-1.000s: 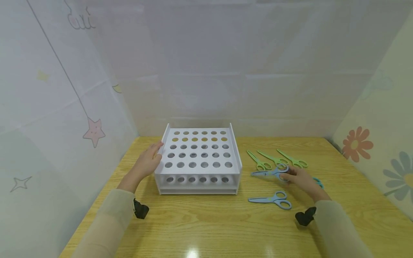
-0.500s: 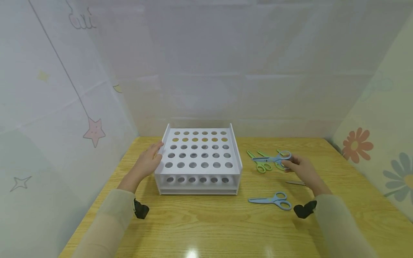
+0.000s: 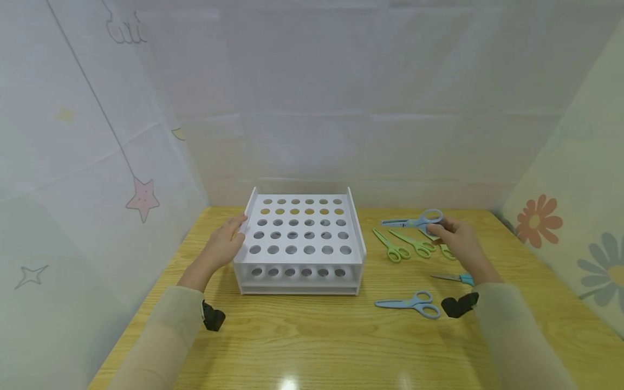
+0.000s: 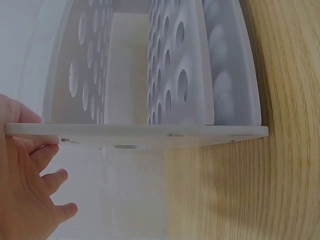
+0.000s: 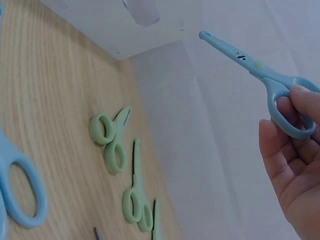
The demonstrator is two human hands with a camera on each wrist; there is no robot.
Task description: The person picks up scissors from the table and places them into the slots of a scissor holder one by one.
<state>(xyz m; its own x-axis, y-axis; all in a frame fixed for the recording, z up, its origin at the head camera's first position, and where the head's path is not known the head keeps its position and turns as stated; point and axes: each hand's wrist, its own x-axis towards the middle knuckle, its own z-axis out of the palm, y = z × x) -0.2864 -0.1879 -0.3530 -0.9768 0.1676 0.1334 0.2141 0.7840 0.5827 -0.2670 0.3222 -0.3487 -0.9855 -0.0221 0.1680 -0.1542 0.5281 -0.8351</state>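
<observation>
Scissors of pale-blue plastic with looped handles (image 3: 415, 222) hang in the right hand (image 3: 458, 236), raised off the wood-grained tabletop (image 3: 292, 341). Their long axis runs crosswise, tips pointing left toward the white, hole-studded rack (image 3: 300, 242) but apart from it. The right hand, the nearer one, pinches one loop between thumb and fingers; the left hand (image 3: 224, 242), across the rack, grips the upper edge of its left side wall. The blades look closed, with a small dark print and yellowish patch near the pivot.
</observation>
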